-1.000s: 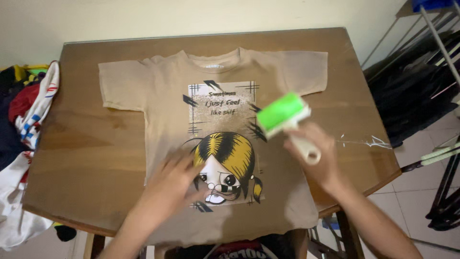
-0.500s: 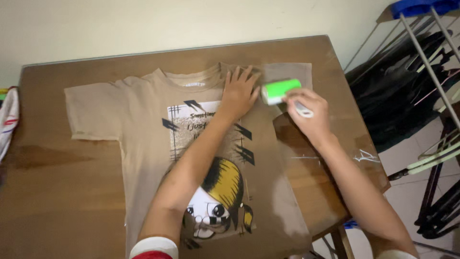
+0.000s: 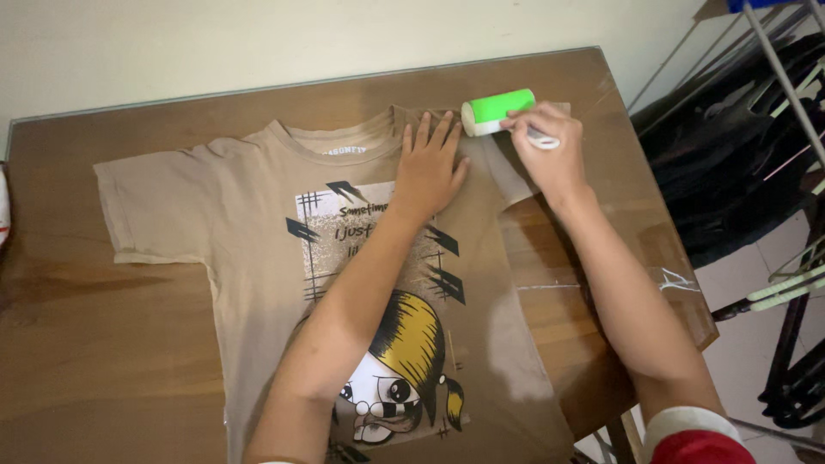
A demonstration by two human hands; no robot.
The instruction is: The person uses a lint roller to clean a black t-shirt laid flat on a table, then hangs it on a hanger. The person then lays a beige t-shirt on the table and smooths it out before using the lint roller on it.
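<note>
Right hand [image 3: 550,150] closed around the white handle of a lint roller [image 3: 498,112], fingers wrapped over it so only the handle's end shows past the knuckles. Roller's green drum lies on the shoulder of a tan T-shirt [image 3: 258,215], close to the desk's far edge, toward its far right corner. Left hand [image 3: 430,167] flat on the shirt, palm down, fingers spread and pointing to the far edge; it grips nothing. Fingertips sit just beside the drum, apart from it, near the collar.

Surface: brown wooden desk [image 3: 112,344] with a glossy top, pale scratch marks near the right edge. Shirt lies face up, spread across the middle, collar toward the far edge, hem running off the near edge. One sleeve reaches toward the left edge; the other lies under the roller and right hand. Printed panel on the chest shows a cartoon face with yellow and black hair, partly covered by the left forearm.

Room: plain cream wall [image 3: 258,43] behind the far edge. Metal drying rack [image 3: 773,77] with dark cloth draped on it stands off the right edge, over a pale tiled floor. No containers in view
</note>
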